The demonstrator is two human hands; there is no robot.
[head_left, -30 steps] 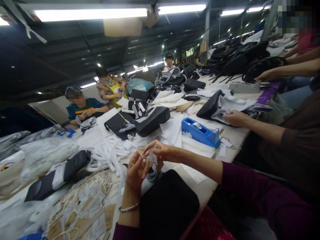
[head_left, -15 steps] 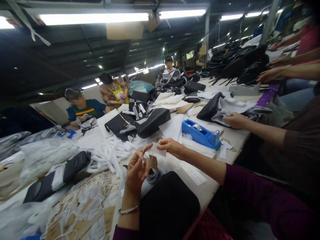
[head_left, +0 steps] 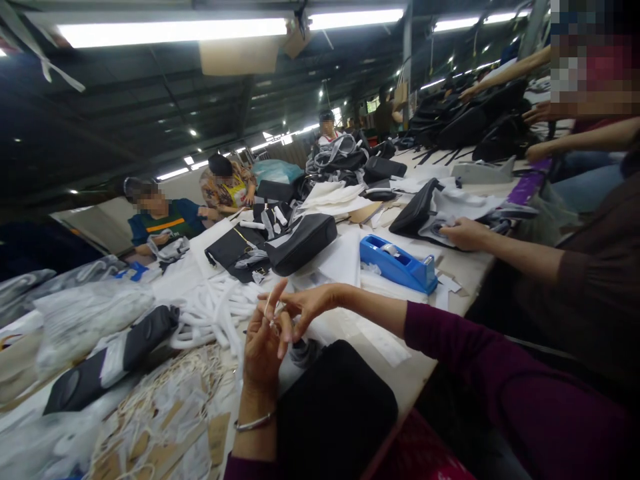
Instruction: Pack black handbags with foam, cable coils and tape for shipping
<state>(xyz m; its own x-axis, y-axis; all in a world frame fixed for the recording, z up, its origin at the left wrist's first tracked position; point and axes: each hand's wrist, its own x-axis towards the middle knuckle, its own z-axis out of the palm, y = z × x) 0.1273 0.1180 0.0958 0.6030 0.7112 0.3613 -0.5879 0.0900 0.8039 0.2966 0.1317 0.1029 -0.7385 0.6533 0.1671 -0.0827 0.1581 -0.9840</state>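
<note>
A thin pale string [head_left: 271, 308] runs around the raised index finger of my left hand [head_left: 264, 343], whose other fingers are curled in on it. My right hand [head_left: 316, 305] reaches across from the right, its fingers bent and touching the left fingers. What those right fingertips hold is hidden. Directly below, close to my body, lies a black bag [head_left: 340, 413] with rounded corners. Some grey wrapped material [head_left: 305, 355] sits at its far edge, just under my hands.
A blue tape dispenser [head_left: 397, 263] stands ahead to the right. White foam-like tubes [head_left: 213, 310] and a heap of stringed tags [head_left: 165, 413] lie left. Black bags [head_left: 303, 243] are beyond. A co-worker's hand [head_left: 465, 235] works on another bag at right.
My right hand has moved left and down against my left hand. The small whitish tag and brown card seen between the hands before are now out of sight.
</note>
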